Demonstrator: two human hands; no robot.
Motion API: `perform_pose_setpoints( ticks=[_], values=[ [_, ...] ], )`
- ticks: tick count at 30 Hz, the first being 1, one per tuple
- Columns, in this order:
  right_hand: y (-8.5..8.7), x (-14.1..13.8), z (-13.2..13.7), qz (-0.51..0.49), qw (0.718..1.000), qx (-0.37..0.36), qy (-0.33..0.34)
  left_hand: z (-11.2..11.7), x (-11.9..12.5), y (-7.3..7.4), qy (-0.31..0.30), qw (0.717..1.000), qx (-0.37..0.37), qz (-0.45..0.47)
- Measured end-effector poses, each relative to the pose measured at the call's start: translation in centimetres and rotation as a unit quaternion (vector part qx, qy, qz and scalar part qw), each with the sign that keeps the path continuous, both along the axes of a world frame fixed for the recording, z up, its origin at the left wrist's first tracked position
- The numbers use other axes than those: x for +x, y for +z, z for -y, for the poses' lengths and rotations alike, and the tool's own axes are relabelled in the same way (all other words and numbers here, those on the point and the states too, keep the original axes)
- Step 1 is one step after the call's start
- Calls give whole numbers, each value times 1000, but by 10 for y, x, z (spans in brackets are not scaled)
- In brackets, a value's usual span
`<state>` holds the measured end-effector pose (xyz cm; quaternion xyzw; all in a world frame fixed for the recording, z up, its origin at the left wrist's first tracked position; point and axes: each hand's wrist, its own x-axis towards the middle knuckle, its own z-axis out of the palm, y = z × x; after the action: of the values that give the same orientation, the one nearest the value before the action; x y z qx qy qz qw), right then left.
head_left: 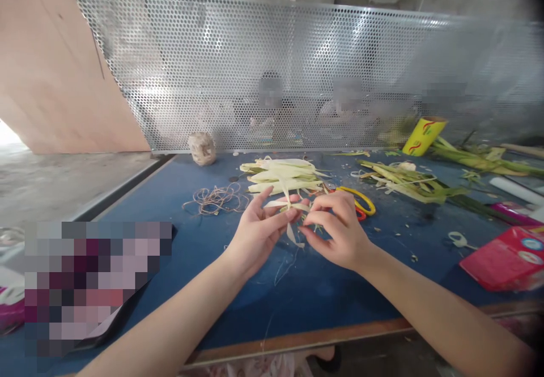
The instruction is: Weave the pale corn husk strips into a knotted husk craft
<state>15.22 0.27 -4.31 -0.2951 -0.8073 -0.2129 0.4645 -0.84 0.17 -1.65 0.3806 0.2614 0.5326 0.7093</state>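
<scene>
Pale strips of corn husk [293,234], crossed over each other, are held between my two hands above the blue table. My left hand [264,224] pinches the strips near their crossing with thumb and fingers. From the other side, the curled fingers of my right hand [334,224] grip a strip end. Just beyond my hands lies a pile of pale green corn husks [284,174]. Scissors with yellow and red handles [361,200] lie behind my right hand, partly covered by it. Left of my left hand is a loose tangle of thin brown string [216,200].
A perforated metal screen [238,54] stands along the table's back, with people behind it. A ball of twine [202,148] sits back left, and a yellow roll [425,136] leans back right near green husks [412,181]. A red packet [505,259] lies right, a blurred-out flat object [102,280] left.
</scene>
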Motion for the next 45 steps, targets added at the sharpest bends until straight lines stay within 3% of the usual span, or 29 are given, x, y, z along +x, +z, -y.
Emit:
perform_pose_setpoints(
  ticks=[8,14,26,31,35,38,41,45],
  values=[
    [-5,-1,-2,67,997,43,-15,1,2,0,6,1000,-25,14],
    [-4,-5,3,53,994,86,-39,4,5,0,-22,1000,-23,3],
    [-1,-3,6,8,999,25,19,3,5,-4,9,1000,3,-14],
    [0,-3,2,-85,991,-62,86,4,5,-4,34,996,67,-55],
    [1,-5,-1,-150,979,-112,81,8,4,-4,38,981,142,-126],
    [1,-6,-2,-189,963,-178,75,8,3,-5,50,977,152,-142],
    [1,-9,-1,-239,928,-270,96,7,2,-6,61,976,150,-142],
    [0,-10,-2,-318,859,-370,155,7,2,-5,56,974,156,-153]
  ],
)
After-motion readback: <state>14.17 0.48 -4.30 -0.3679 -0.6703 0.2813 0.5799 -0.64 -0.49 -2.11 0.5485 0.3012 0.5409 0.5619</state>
